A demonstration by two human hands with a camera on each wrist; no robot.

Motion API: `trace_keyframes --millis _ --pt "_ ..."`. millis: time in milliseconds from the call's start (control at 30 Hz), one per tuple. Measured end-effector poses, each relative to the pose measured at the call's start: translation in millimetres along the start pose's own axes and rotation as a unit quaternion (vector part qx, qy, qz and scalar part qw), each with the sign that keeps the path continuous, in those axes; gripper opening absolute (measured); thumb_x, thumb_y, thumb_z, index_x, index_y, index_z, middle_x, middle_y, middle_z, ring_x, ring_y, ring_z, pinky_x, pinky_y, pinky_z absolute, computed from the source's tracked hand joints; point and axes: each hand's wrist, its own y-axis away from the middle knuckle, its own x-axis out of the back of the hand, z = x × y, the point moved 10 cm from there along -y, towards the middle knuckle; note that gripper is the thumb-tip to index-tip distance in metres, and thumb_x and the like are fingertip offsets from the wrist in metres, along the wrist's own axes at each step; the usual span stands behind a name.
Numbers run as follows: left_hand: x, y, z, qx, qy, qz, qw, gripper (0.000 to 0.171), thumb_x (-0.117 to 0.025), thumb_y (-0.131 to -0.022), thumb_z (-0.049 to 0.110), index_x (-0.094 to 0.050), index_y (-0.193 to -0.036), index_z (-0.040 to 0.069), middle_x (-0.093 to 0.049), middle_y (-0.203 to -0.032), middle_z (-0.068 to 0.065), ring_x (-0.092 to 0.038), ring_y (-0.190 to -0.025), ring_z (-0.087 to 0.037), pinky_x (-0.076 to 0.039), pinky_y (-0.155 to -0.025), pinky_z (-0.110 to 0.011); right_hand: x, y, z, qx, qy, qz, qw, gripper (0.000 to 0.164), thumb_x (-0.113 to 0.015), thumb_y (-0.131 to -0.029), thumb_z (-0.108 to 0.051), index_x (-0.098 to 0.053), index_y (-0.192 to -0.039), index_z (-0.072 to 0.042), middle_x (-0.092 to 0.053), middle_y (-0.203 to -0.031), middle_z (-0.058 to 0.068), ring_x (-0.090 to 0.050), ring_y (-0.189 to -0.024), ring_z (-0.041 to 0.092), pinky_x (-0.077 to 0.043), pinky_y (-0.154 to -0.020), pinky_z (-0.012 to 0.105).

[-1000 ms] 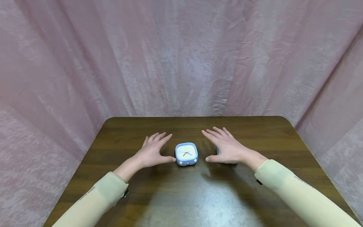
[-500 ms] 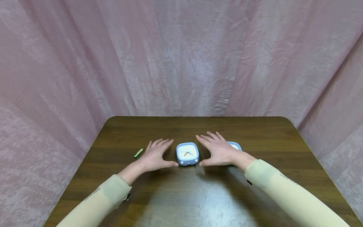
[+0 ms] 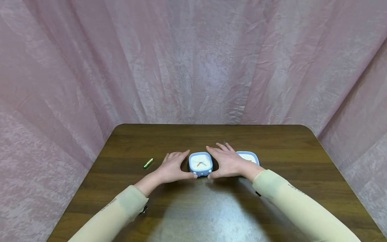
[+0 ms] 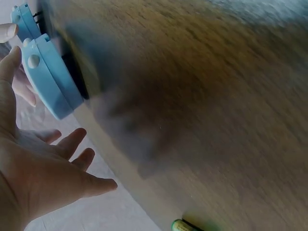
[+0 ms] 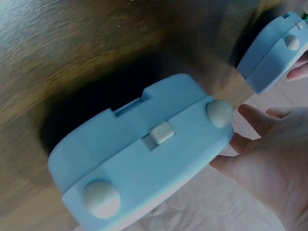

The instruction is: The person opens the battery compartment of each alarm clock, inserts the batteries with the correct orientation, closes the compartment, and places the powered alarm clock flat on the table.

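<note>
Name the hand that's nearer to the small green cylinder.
Left. The left hand is to the right of the green cylinder, apart from it; the right hand is farther off, on the far side of the clock.

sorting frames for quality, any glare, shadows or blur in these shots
Head view: pale glare on the table, flanked by dark shadows; left wrist view: soft-edged shadow, table grain looking smeared; right wrist view: dark shadow beside the foreground clock.
</note>
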Motion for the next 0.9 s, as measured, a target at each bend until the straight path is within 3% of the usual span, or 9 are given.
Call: trace_keyframes --millis 900 --pt "-11.5 -11.4 0.3 0.017 -0.003 -0.008 0.9998 0.116 -0.077 -0.075 0.072 -0.031 -0.162 0.012 -0.044 -0.157 -0.01 -0.033 -0.145 -0.036 -0.011 -0.118 -0.065 -12 -13 -2 -0.029 -0.018 -0.008 0.999 0.118 -0.073 -0.075 -0.074 -0.026 -0.163 -0.011 -0.042 -0.159 0.001 -0.019 -0.154 0.033 -0.006 -0.121 0.058"
